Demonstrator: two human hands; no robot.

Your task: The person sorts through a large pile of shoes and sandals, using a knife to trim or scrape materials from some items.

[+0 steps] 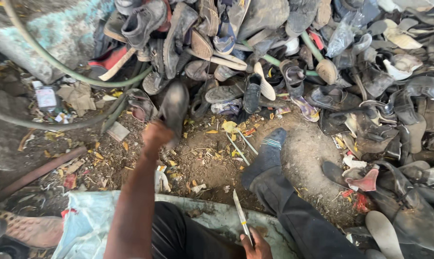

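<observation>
Black shoe (173, 108) filled our closed left hand (155, 134); our right hand (256, 244) gripped a knife (241, 216) tightly.

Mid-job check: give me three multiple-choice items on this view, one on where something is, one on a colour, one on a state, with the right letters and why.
1. Where is the dark shoe that the left hand holds?
A. At the near edge of the shoe pile
B. On the person's lap
C. Under the pipe

2. What colour are the stripes on the sock of the outstretched foot?
A. Red
B. Pale blue-green
C. Yellow

3. How is the right hand with the knife?
A. Open, knife lying on the ground
B. Closed on the handle, blade pointing away from the person
C. Closed on the blade

Answers: 1 A, the shoe is raised at arm's length against the foot of the heap. 2 B, pale bands cross the dark sock near the toes. 3 B, the fingers wrap the handle and the blade points up the picture.
</observation>
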